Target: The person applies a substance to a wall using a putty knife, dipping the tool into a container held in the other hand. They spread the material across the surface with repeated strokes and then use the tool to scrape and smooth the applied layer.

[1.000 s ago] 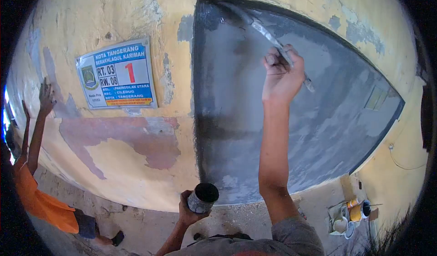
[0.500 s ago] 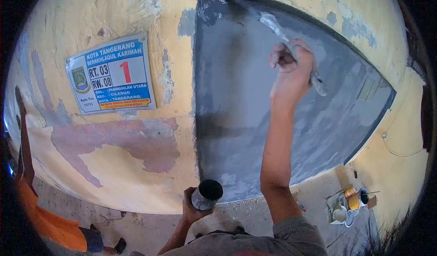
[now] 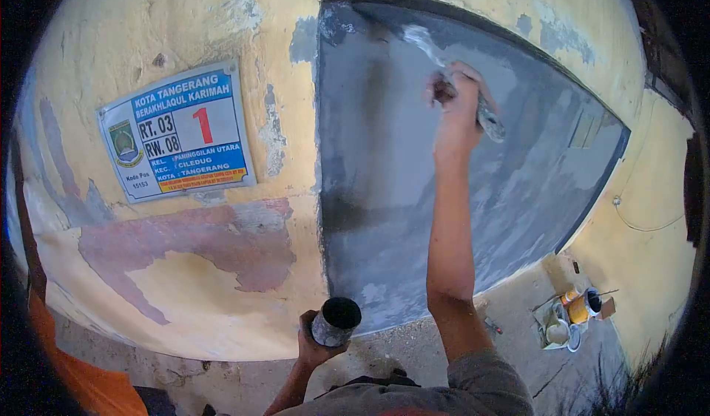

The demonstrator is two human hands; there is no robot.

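My right hand [image 3: 460,105] is raised at the upper middle, its fingers wrapped round the handle of a paintbrush [image 3: 491,122]. The pale brush end reaches up and left onto the dark grey panel [image 3: 392,157], where wet-looking grey paint shows around it. Low in the view, my left hand [image 3: 314,344] grips a round, paint-smeared can [image 3: 336,323] by its side. The can is upright, below the panel's lower left corner, and its inside looks dark.
A blue and white sign [image 3: 177,131] hangs on the peeling yellow wall [image 3: 296,164] to the left. A person in orange [image 3: 89,371] is at the lower left. Buckets and containers [image 3: 566,320] stand on the floor [image 3: 436,342] at the lower right.
My right hand and the brush have shifted slightly left. The person in orange appears further down and left, partly out of view. My left hand still holds the can.
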